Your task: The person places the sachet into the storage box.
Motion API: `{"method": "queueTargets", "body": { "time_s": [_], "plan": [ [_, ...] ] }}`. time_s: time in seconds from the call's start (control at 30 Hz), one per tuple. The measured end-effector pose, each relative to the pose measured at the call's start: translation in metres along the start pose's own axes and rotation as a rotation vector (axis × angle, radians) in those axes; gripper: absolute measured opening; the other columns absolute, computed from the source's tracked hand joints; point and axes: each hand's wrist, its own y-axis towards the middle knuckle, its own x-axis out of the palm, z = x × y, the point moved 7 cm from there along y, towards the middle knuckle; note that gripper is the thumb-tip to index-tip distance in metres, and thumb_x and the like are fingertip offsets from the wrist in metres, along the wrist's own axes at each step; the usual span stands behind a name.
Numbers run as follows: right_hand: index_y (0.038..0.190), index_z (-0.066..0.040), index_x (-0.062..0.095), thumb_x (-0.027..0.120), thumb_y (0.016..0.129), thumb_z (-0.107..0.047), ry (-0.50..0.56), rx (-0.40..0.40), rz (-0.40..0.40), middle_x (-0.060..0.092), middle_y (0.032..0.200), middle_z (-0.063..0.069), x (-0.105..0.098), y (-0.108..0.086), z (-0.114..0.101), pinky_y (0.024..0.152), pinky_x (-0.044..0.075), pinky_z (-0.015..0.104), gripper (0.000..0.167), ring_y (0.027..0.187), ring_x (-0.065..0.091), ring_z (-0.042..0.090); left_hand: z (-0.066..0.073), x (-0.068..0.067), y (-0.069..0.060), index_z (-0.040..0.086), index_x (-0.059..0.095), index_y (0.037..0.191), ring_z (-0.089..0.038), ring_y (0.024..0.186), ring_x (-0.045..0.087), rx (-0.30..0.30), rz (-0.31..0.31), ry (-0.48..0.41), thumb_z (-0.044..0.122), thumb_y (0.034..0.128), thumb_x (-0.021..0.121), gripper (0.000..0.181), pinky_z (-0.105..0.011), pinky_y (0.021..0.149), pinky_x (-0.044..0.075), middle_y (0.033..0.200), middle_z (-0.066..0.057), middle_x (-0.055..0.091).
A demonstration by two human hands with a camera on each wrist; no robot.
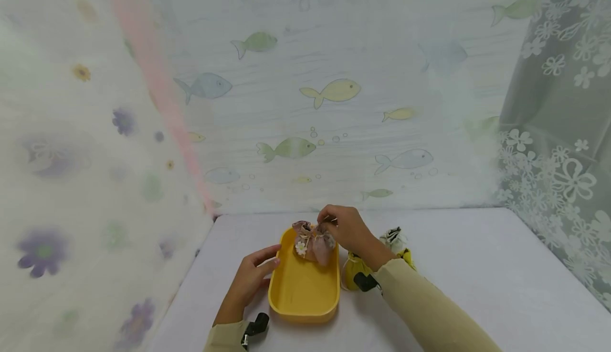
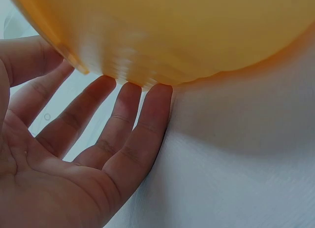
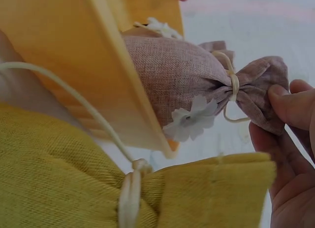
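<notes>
A yellow plastic tray stands on the table. My left hand holds its left side, with the fingers against the outer wall and the thumb at the rim. Between thumb and fingers, my right hand pinches the gathered top of a dusty-pink drawstring pouch with a pale cord and a white flower. That pouch is at the far end of the tray, its lower part inside. Beside it in the tray sits a second pinkish pouch, also with a white flower.
To the right of the tray stands a yellow drawstring pouch, partly behind my right wrist. Further back are a whitish-grey patterned pouch and another yellow piece of cloth. A fish-print curtain hangs behind the white table.
</notes>
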Motion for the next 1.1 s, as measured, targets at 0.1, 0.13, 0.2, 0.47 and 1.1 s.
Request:
{"method": "queueTargets", "body": {
  "time_s": [0.1,0.13,0.2,0.47,1.1],
  "plan": [
    [0.099,-0.013,0.071,0.070,0.095,0.001,0.010,0.026,-0.005,0.073,0.097,0.000,0.000,0.000,0.004,0.078,0.061,0.021,0.015,0.089,0.074,0.011,0.001,-0.001,0.000,0.019,0.065,0.141,-0.028,0.127,0.064,0.005,0.008,0.011,0.026,0.0970,0.073,0.045,-0.046,0.091,0.062,0.151,-0.012,0.057],
    [0.099,-0.014,0.071,0.069,0.096,0.002,0.016,0.035,-0.008,0.073,0.097,0.000,0.001,-0.001,0.005,0.077,0.061,0.021,0.016,0.089,0.074,0.012,0.001,-0.001,0.000,0.019,0.065,0.141,-0.028,0.127,0.063,0.004,0.010,0.013,0.026,0.0970,0.073,0.045,-0.046,0.092,0.062,0.151,-0.012,0.057],
    [0.099,-0.012,0.071,0.068,0.096,0.003,0.026,0.050,-0.017,0.073,0.097,0.001,0.002,-0.002,0.008,0.077,0.061,0.021,0.015,0.088,0.074,0.012,0.001,-0.001,0.000,0.020,0.066,0.141,-0.028,0.128,0.063,-0.001,0.010,0.016,0.026,0.0970,0.073,0.045,-0.046,0.092,0.062,0.151,-0.012,0.057],
    [0.099,-0.013,0.071,0.067,0.097,0.004,0.017,0.085,-0.042,0.072,0.097,0.000,0.007,-0.005,0.017,0.078,0.061,0.021,0.017,0.090,0.073,0.012,0.000,-0.001,0.000,0.017,0.064,0.142,-0.030,0.128,0.063,0.003,0.005,0.009,0.022,0.0986,0.070,0.044,-0.045,0.092,0.062,0.151,-0.013,0.056],
    [0.102,-0.013,0.071,0.070,0.096,0.000,-0.012,0.102,-0.083,0.073,0.099,-0.002,0.014,-0.009,0.021,0.081,0.062,0.024,0.015,0.093,0.074,0.012,-0.001,0.000,0.000,0.018,0.065,0.142,-0.029,0.128,0.063,0.004,0.016,0.016,0.024,0.0979,0.071,0.045,-0.045,0.093,0.062,0.150,-0.011,0.057]
  ]
}}
